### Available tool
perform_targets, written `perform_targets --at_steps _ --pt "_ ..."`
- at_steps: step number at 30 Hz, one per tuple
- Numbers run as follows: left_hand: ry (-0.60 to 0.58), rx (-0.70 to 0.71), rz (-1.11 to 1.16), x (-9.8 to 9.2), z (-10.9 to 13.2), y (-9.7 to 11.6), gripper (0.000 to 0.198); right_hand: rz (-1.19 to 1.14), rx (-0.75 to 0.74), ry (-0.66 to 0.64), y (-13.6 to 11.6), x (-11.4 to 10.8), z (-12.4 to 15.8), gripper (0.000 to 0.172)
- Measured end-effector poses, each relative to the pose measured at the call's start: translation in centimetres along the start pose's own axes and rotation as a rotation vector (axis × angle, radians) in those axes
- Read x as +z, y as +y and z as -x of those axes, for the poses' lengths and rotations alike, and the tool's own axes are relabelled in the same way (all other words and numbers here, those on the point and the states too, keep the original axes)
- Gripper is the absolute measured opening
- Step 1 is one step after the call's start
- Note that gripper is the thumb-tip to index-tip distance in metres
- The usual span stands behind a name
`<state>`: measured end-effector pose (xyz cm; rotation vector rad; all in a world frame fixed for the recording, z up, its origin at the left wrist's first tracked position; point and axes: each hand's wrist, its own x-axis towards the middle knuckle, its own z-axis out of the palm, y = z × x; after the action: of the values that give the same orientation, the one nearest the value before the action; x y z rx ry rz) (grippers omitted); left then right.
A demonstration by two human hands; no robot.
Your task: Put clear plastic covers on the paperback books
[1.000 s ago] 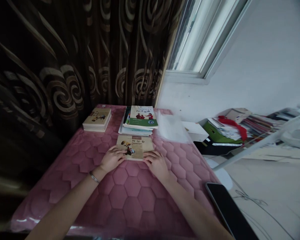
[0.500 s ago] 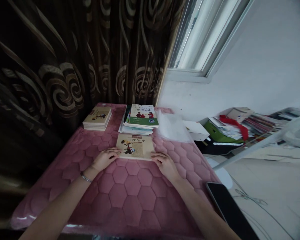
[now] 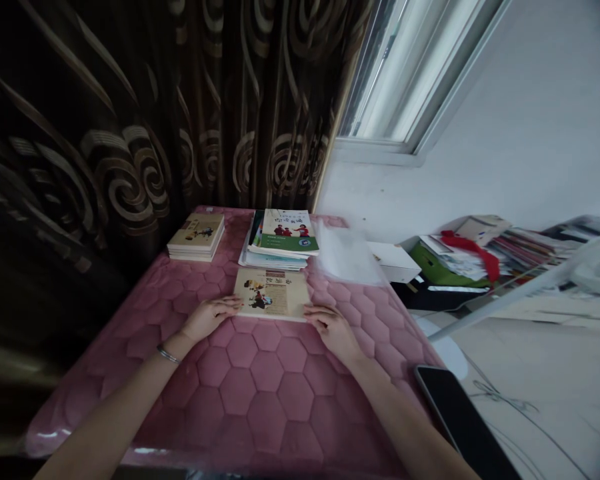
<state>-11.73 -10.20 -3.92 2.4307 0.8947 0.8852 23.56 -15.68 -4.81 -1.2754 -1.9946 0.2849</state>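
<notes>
A tan book (image 3: 275, 293) with a small drawing on its cover lies flat on the pink hexagon-patterned table cover (image 3: 265, 380). My left hand (image 3: 211, 316) grips its left edge, fingers closed against the side. At the opposite edge, my right hand (image 3: 333, 328) holds the book in the same way. Just behind it is a stack of books topped by a green and white book (image 3: 289, 233). Farther left sits a short stack of tan books (image 3: 197, 237), the top one with a similar cover.
Clear plastic sheeting (image 3: 347, 253) lies at the table's back right, with a white box (image 3: 394, 261) beyond it. A black phone-like device (image 3: 460, 413) is at the right front edge. A dark patterned curtain (image 3: 220, 100) hangs behind, and papers (image 3: 460, 257) are piled on the right.
The view has shifted very slightly. Both hands stay at the edges of the tan book, and nothing else has visibly moved.
</notes>
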Motion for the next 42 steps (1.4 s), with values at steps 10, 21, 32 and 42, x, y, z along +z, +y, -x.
perform_targets --at_steps 10,21,32,42 --pt "0.011 -0.298 0.016 -1.3 0.7 -0.2 0.033 -0.095 0.127 0.062 1.6 -0.5 0.5 0.020" --pt "-0.014 -0.173 -0.410 -0.1 -1.2 4.6 0.025 0.153 -0.084 0.016 -1.7 -0.5 -1.1 0.024" --pt "0.022 0.065 -0.414 4.9 -4.4 6.0 0.018 0.170 -0.090 -0.081 -6.8 5.1 -4.4 0.008" --pt "0.068 -0.051 -0.272 1.3 -1.7 2.1 0.011 0.167 -0.003 0.017 -1.8 1.1 -1.3 0.008"
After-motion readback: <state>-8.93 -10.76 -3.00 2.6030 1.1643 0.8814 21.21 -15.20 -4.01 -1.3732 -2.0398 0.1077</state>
